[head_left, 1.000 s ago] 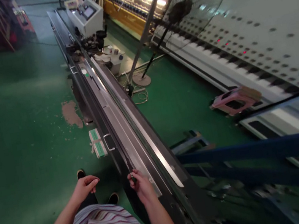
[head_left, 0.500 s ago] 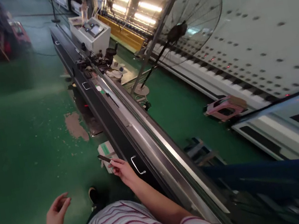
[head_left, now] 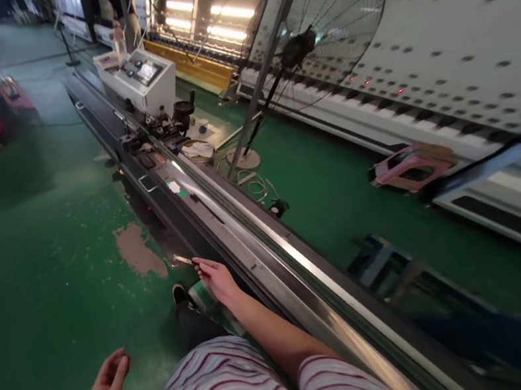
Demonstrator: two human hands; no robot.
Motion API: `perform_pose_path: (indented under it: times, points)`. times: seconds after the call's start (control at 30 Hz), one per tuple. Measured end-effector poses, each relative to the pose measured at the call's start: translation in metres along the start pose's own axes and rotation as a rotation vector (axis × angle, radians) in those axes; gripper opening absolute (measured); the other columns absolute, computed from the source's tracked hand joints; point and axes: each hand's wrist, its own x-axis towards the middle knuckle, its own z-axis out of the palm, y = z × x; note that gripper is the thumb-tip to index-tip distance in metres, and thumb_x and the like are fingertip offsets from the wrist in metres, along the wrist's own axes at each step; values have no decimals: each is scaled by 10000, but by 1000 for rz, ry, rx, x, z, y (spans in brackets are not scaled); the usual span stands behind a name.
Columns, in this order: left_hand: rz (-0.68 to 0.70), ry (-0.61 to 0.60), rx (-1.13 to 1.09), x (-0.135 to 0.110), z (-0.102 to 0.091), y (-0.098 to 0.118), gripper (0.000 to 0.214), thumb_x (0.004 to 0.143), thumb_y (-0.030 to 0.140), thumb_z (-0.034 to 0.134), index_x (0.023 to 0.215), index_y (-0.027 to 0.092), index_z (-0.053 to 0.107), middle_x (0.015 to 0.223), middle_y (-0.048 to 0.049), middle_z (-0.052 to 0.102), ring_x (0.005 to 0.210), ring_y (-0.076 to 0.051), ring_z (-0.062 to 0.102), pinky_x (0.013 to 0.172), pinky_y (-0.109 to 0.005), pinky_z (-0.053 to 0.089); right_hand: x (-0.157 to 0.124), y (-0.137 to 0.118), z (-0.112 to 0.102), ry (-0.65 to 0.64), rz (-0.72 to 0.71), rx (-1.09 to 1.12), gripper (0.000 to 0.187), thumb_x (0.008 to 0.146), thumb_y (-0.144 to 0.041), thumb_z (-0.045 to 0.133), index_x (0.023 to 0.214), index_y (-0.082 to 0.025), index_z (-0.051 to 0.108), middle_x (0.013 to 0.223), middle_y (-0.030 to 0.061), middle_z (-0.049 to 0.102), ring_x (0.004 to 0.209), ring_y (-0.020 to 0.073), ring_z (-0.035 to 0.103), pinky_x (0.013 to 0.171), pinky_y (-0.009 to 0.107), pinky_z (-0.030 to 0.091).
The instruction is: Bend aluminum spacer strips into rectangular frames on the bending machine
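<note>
My right hand (head_left: 219, 281) is pinching a thin strip (head_left: 184, 260) in closed fingers beside the long machine (head_left: 233, 236); my empty left hand (head_left: 106, 385) is hanging open. I am apparently handling the strip, the next move requiring a steady pinch.

Own hands: two, one left hand (head_left: 106, 383) and one right hand (head_left: 220, 284). Slim object (head_left: 184, 260) in grip: one. Long bench (head_left: 236, 246): one. Silver handles (head_left: 143, 187) visible on its left face: two. Control box (head_left: 144, 81), far: one. Pedestal fan (head_left: 299, 48), right: one. Pink stool (head_left: 405, 171), right: one. Other person (head_left: 130, 9), far: one.
</note>
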Motion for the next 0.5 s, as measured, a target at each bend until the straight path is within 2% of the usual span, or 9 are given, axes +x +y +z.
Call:
perform_pose_path:
  times: [0.13,0.3,0.4,0.5]
  points:
    - [12,-62,-18,75,42,71,634,568,543,895,1067,190,729,1002,-60,751,991,-204,687,911,-281,544,81,-53,16,71,-41,86,441,649,-124,788,1083,-174,728,772,-5,711,595,60,594,550,146,496]
    - [95,-225,68,138,120,158,606,607,547,870,1054,165,725,929,-66,733,927,-204,677,897,-306,536,170,-121,24,198,0,180,234,731,-29,720,922,-153,666,707,-5,689,593,66,626,598,145,560]
    - [99,-338,121,168,161,195,585,617,550,859,1030,157,727,915,-74,729,901,-213,677,881,-322,531,209,-147,23,270,25,170,209,780,-2,686,858,-171,589,682,-8,686,596,74,650,601,145,573]
    - [111,-449,166,205,191,223,569,621,545,854,1012,150,730,932,-93,736,896,-221,678,872,-331,523,236,-163,21,296,45,137,224,802,-53,718,864,-183,547,702,13,712,593,105,674,542,165,570]
